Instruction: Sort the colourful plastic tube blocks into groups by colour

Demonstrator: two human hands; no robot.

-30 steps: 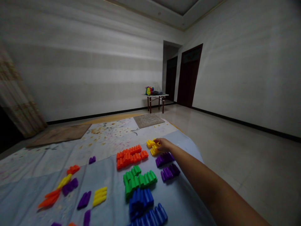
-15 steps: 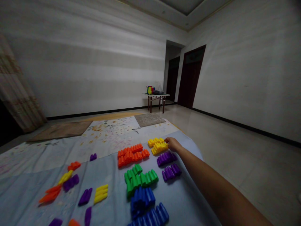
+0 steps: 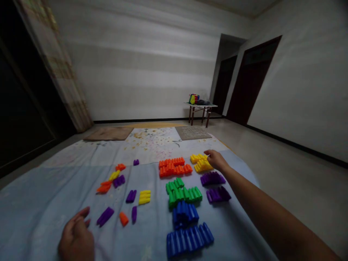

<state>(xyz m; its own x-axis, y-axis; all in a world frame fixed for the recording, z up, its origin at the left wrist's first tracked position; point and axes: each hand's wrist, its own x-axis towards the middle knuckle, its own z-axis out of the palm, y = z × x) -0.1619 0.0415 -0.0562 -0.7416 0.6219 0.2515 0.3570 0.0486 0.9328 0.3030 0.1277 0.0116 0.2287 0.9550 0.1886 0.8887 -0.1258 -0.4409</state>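
My right hand (image 3: 216,160) is at the right edge of the yellow bullet-shaped plastic pieces (image 3: 203,166), fingers reaching over them and apart, with nothing seen in them. Below it lie two purple groups (image 3: 213,178). Left of the yellow ones is an orange group (image 3: 171,168), with green pieces (image 3: 178,194) and blue pieces (image 3: 190,237) nearer me. At lower left my left hand (image 3: 77,233) has its fingers loosely bent and apart, no piece visible in it. Close to its fingertips are purple pieces (image 3: 105,216) and one orange piece (image 3: 123,219).
Loose yellow pieces (image 3: 144,197) and several small purple and orange clusters lie left of centre on the pale blue cloth (image 3: 54,188). Two mats (image 3: 110,133) are at its far edge. A small table (image 3: 202,105) with a colourful bag stands by the wall.
The view has swung left, so everything sits further right. My left hand has come into view at lower left. My right hand remains at the yellow pieces, its fingers now stretched further over them.
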